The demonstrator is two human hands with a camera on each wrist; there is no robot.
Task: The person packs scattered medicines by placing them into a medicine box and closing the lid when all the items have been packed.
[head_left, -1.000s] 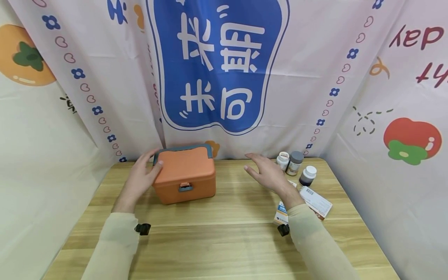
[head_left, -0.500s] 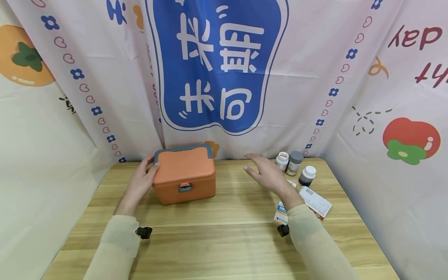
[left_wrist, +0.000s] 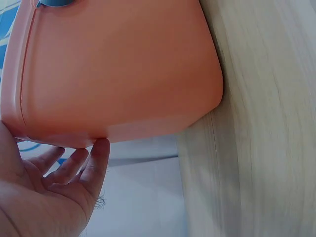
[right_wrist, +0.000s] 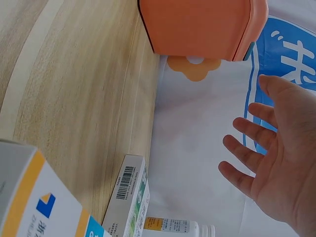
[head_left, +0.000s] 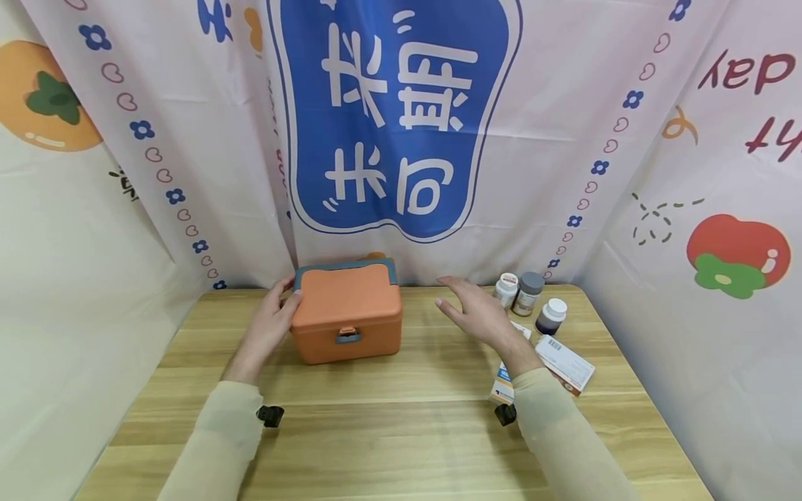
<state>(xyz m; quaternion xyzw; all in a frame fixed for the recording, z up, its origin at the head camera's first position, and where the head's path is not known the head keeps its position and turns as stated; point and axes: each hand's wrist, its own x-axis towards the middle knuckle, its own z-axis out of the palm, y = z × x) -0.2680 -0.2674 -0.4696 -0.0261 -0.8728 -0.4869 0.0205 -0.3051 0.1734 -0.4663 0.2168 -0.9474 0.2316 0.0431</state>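
Note:
An orange lidded box [head_left: 347, 298] with a blue-grey handle and a small front latch [head_left: 348, 336] stands closed on the wooden table. Against its left side my left hand [head_left: 273, 318] presses with extended fingers; in the left wrist view the fingertips [left_wrist: 101, 148] touch the box wall and the thumb lies near the lid edge. My right hand [head_left: 477, 314] hovers to the right of the box, apart from it, fingers spread and holding nothing. Under and beside the right forearm lie medicine boxes, one white [head_left: 565, 363] and one blue-orange-white [head_left: 503, 386], partly hidden.
Three pill bottles stand at the back right: a white one [head_left: 506, 288], a grey-capped one [head_left: 529, 292] and a dark one with a white cap [head_left: 551, 316]. A printed cloth [head_left: 539, 174] hangs right behind the table.
My left hand came into contact with the box's left side, and the box has slid to the right along with it. The right hand has stayed nearly still.

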